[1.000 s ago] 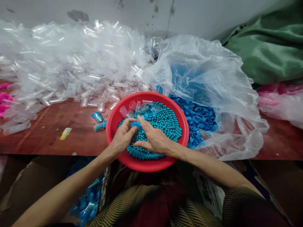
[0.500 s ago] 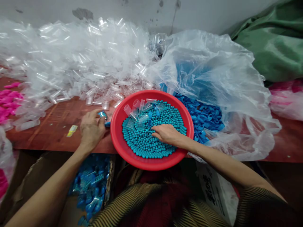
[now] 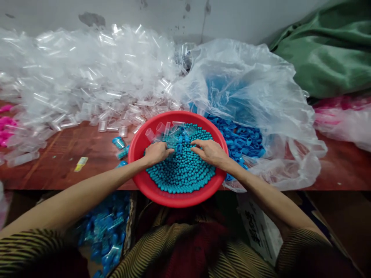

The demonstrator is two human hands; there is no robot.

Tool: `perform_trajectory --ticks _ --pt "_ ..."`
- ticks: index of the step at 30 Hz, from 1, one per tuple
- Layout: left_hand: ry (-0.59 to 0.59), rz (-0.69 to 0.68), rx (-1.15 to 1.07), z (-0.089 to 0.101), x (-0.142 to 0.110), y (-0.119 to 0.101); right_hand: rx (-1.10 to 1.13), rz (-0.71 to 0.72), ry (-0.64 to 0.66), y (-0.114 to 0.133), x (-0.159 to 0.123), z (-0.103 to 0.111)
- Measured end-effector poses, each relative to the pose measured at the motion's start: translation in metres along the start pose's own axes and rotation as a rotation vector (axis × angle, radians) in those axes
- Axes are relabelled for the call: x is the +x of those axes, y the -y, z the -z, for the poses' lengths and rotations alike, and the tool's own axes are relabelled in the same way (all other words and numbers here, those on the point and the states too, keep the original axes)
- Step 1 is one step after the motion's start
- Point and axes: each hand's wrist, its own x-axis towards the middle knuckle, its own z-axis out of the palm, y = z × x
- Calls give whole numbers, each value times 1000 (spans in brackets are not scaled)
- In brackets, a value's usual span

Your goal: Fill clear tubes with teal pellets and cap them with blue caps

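Head camera view: turquoise beads (image 3: 185,175) spread across a round red basin (image 3: 178,200) at the near edge of a reddish-brown counter (image 3: 58,170), with several clear tubes (image 3: 160,127) lying on them toward the far side and a blue piece (image 3: 179,148) near the middle. A worker's left hand (image 3: 156,153) reaches over the rim beside the tubes, thumb extended toward the blue piece; whether its fingers grip anything cannot be told from this angle. Opposite, the right hand (image 3: 213,153) hovers at or just above the beads, its fingers slightly parted with nothing visible between them. Good handling here would seem to call for a light pinch on the smooth tubes, both hands kept low and inside the rim so that stray beads drop back, and the forearms clear of the basin's edge lest it tip. Just left of the basin lie small bead-filled containers (image 3: 118,143), with a yellow-and-white label (image 3: 81,163) farther along. A heap of empty clear tubes (image 3: 87,77) rises behind, pink pieces (image 3: 6,125) at its left end. To the right, blue pieces (image 3: 246,143) spill from under a translucent plastic bag (image 3: 269,88), near green fabric (image 3: 327,58). Below the counter, more blue items (image 3: 107,231) fill a carton.
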Motion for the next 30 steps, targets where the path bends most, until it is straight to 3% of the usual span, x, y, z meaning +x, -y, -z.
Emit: perform_trajectory --ticks 3,6,10,16,20,24,30 --pt "40 18 -145 -3 11 -8 57 -3 -29 -8 -1 0" --pt "110 -53 -185 0 10 -6 127 29 -42 -13 -3 2" --pt "320 -115 -230 4 -3 4 211 70 9 -19 -4 6" --pt "615 -81 -469 -30 -3 -27 194 111 19 -22 -1 1" --pt "704 -129 -739 -37 7 -43 219 71 24 -26 -4 -1" --pt "794 -131 -1073 -24 11 -32 270 59 27 -30 -7 2" --pt "746 -94 -1220 -13 -1 -16 111 62 187 -23 -5 1"
